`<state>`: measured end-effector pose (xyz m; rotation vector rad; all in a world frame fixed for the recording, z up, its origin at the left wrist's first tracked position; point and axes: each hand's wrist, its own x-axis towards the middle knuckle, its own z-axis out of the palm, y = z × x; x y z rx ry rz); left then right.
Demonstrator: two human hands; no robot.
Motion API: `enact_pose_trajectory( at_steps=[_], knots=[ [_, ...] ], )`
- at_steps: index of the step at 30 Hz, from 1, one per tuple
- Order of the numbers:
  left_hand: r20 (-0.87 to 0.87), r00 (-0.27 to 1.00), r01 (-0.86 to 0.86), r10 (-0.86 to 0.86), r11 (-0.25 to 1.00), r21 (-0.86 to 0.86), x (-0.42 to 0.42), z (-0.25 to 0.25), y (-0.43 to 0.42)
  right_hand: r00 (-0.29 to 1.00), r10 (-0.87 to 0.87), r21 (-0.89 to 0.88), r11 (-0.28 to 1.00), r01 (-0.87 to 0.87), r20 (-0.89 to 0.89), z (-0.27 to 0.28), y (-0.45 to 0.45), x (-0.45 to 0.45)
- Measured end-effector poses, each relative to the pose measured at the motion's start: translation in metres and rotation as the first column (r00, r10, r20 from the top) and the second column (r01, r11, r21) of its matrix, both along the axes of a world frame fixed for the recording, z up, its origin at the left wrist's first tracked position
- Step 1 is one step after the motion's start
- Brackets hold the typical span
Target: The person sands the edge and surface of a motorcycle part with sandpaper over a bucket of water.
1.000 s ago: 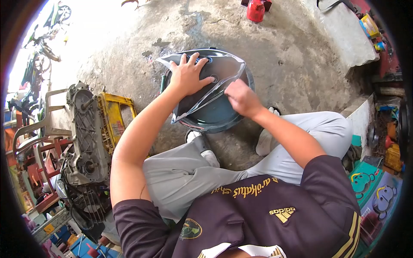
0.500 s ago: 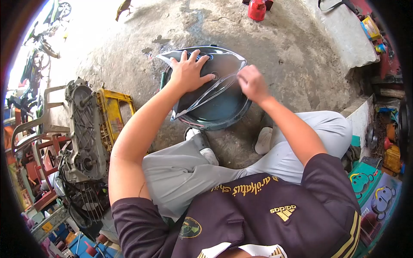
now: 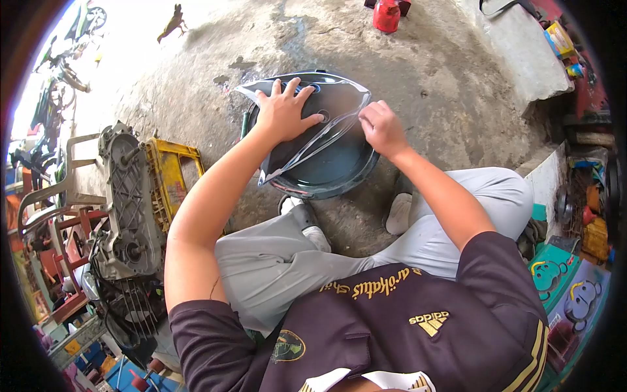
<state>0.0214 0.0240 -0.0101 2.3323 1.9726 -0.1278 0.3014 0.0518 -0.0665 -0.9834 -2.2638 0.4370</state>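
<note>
Seated low, your dark shirt [image 3: 385, 326] and grey trousers [image 3: 274, 271] filling the foreground, you worked at floor level with a metal engine casing [image 3: 134, 202] and a yellow crate [image 3: 157, 171] to your left. Before you, a round dark basin [image 3: 336, 163] rested on the concrete floor [image 3: 450, 98]. A leaf-shaped panel [image 3: 336, 103] with glinting, see-through edges lay across the basin's far half. Your left hand [image 3: 285, 114] was spread over it, palm down, fingers fanned; your right hand [image 3: 383, 127] was curled at its right corner, but whether the fingertips pinched that edge or merely touched it, the view could not tell. The work appeared under way: the panel was in place and steadied, yet nothing marked it as finished, and how much was left could not be read. Farther off showed a red container [image 3: 386, 17] and, beyond to the left, an apparent bird [image 3: 172, 25].
</note>
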Motion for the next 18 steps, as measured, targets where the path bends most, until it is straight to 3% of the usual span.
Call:
enact_pose_trajectory(
  at_steps=[7, 9, 11, 12, 13, 16, 18],
  knots=[
    [0.008, 1.000, -0.005, 0.005, 1.000, -0.007, 0.001, -0.001, 0.001, 0.950, 0.310, 0.034, 0.950, -0.312, 0.039, 0.012, -0.022, -0.011],
    [0.003, 1.000, -0.005, 0.005, 1.000, -0.003, 0.000, -0.003, -0.001, 0.963, 0.270, 0.054, 0.962, -0.269, -0.009, 0.007, -0.001, -0.003],
    [-0.001, 1.000, 0.000, 0.000, 1.000, 0.011, 0.002, -0.003, 0.000, 1.000, 0.013, -0.035, 0.999, -0.013, -0.007, 0.001, 0.013, 0.005],
    [-0.005, 1.000, -0.004, 0.004, 1.000, -0.004, 0.003, -0.001, 0.001, 1.000, -0.001, -0.019, 1.000, 0.001, 0.001, 0.002, 0.007, 0.003],
    [-0.009, 1.000, -0.009, 0.009, 1.000, -0.021, 0.003, 0.000, 0.002, 1.000, -0.004, -0.016, 1.000, 0.004, 0.002, 0.005, -0.002, -0.002],
    [-0.017, 1.000, -0.007, 0.006, 1.000, -0.030, 0.004, 0.001, 0.003, 0.970, 0.241, 0.028, 0.970, -0.242, 0.028, 0.010, -0.029, -0.017],
    [-0.017, 1.000, -0.005, 0.004, 1.000, -0.020, 0.003, 0.000, 0.002, 0.964, 0.265, 0.035, 0.963, -0.266, 0.035, 0.010, -0.023, -0.014]
  ],
)
